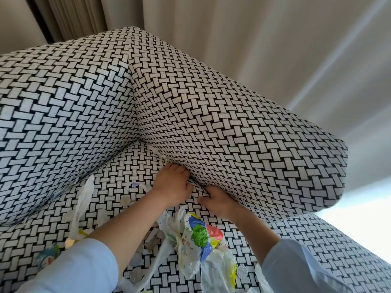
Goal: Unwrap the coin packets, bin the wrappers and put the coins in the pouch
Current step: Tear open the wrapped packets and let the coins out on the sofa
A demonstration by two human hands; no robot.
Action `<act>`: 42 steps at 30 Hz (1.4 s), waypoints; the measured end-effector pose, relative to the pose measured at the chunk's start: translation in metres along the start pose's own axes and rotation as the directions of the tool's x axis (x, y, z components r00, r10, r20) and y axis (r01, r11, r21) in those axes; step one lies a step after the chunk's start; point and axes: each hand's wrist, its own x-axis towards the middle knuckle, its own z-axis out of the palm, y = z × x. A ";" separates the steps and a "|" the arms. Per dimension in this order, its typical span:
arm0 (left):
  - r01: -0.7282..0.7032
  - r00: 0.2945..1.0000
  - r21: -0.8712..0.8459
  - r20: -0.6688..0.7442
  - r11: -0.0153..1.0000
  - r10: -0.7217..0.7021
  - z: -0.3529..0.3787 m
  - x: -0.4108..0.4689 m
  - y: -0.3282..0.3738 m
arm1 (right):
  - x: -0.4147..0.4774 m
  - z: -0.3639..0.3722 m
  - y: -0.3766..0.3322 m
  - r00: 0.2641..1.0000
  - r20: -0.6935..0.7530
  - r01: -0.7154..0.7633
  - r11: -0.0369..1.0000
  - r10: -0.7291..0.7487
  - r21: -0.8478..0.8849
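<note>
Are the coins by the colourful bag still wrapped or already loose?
Loose: bare coins lie singly on the seat cushion beside the colourful bag. More sit half hidden under it.

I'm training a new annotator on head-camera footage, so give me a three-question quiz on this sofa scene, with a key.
1. True or false: both hands are pressed into the crease between the sofa seat and the armrest.
2. Multiple choice: the crumpled plastic bag with blue, green and red print lies (A) on top of the armrest, (B) on the seat between the two forearms, (C) on the floor.
3. Fill in: a loose coin lies on the seat just beside the ____ forearm, near a white wrapper.

Key
1. True: left hand and right hand reach into the crease below the armrest.
2. B: plastic bag.
3. Left: coin, wrapper.
</note>
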 end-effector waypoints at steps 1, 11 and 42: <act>-0.010 1.000 -0.013 -0.003 1.000 0.010 0.000 0.001 -0.001 | 0.001 0.000 -0.001 1.000 0.013 -0.011 1.000 0.010 0.020; -0.064 0.997 -0.117 0.029 0.991 0.068 0.001 0.008 -0.014 | 0.024 0.007 -0.027 0.996 0.065 0.047 0.972 -0.064 0.230; -0.181 0.983 -0.009 0.042 0.983 0.181 -0.004 0.019 -0.026 | 0.045 0.025 -0.029 0.994 -0.102 -0.015 0.988 0.031 0.156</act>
